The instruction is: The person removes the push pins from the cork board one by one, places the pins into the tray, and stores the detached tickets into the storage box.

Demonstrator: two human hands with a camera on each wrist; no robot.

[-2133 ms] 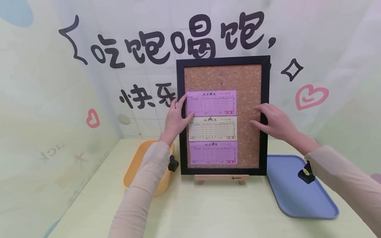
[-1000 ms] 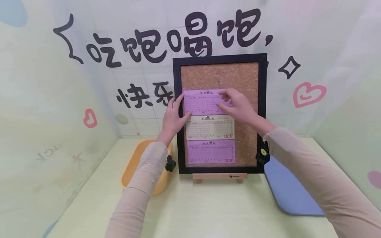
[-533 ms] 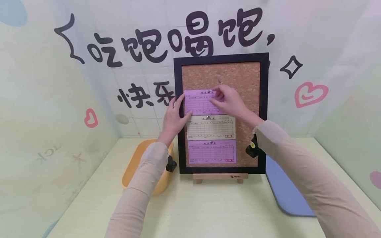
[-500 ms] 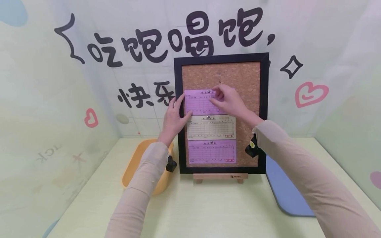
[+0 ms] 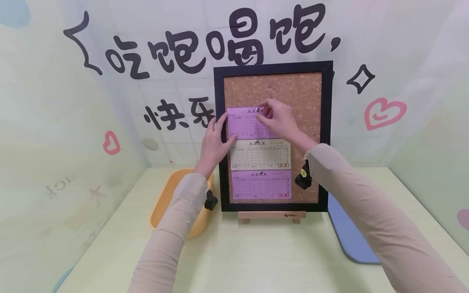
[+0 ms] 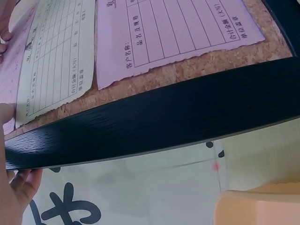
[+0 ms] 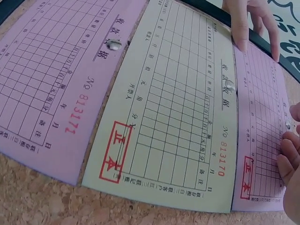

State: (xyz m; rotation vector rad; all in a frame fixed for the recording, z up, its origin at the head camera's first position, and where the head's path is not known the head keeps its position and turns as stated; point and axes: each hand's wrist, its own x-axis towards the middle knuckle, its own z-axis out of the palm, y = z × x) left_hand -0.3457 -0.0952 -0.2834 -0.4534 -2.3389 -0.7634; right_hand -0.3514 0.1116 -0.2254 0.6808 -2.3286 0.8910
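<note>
A black-framed corkboard [image 5: 300, 89] carries a stack of three receipt slips: a pink top slip [image 5: 242, 127], a cream middle slip [image 5: 269, 155] and a pink bottom slip [image 5: 264, 188]. My left hand [image 5: 214, 144] grips the board's left edge. Its thumb lies at the top slip's lower left corner and its index finger at the upper left corner; other fingers reach over the frame's outer side. My right hand [image 5: 280, 118] pinches at the silver thumbtack [image 7: 288, 125] in the top slip with thumb and index finger. Another silver thumbtack [image 7: 114, 44] pins the bottom slip.
A small wooden easel [image 5: 272, 215] supports the board. On the table [image 5: 234, 260], a yellow bin [image 5: 165, 203] stands left of it, partly behind the left sleeve. A blue tray [image 5: 355, 240] lies to the right, partly under the right arm. A printed wall [image 5: 176, 24] rises behind.
My right hand has moved left from the board's right edge across the top slip to its tack, its thumb and index finger drawing closer together. The left hand has stayed at the left edge.
</note>
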